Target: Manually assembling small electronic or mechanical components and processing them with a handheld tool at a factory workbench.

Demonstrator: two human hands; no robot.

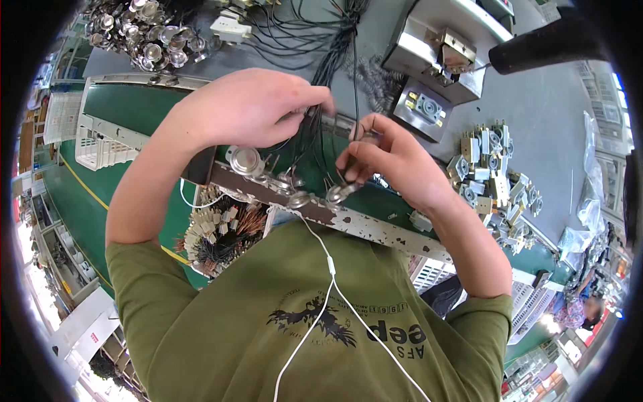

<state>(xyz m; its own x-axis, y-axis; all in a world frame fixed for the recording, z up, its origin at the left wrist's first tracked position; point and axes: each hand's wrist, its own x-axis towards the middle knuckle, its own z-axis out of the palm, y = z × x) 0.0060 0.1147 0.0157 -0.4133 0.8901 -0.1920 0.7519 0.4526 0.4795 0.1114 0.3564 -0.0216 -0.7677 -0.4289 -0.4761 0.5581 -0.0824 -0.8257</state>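
Note:
A bundle of thin black wires hangs from the far side of the bench over its near edge. My left hand is bent over these wires, its fingers curled round part of the bundle; the fingertips are partly hidden. To the right, my right hand is closed in a pinch on a black wire that comes down from above. Below the hands, round metal thermostats dangle: a larger silvery one at the left and smaller ones near my right fingertips, against a chipped white and brown rail.
A pile of metal thermostats lies at the far left beside a white connector block. Far right are a steel fixture, a black-handled tool and a heap of white switch-like parts. Bundled parts with wires sit below left.

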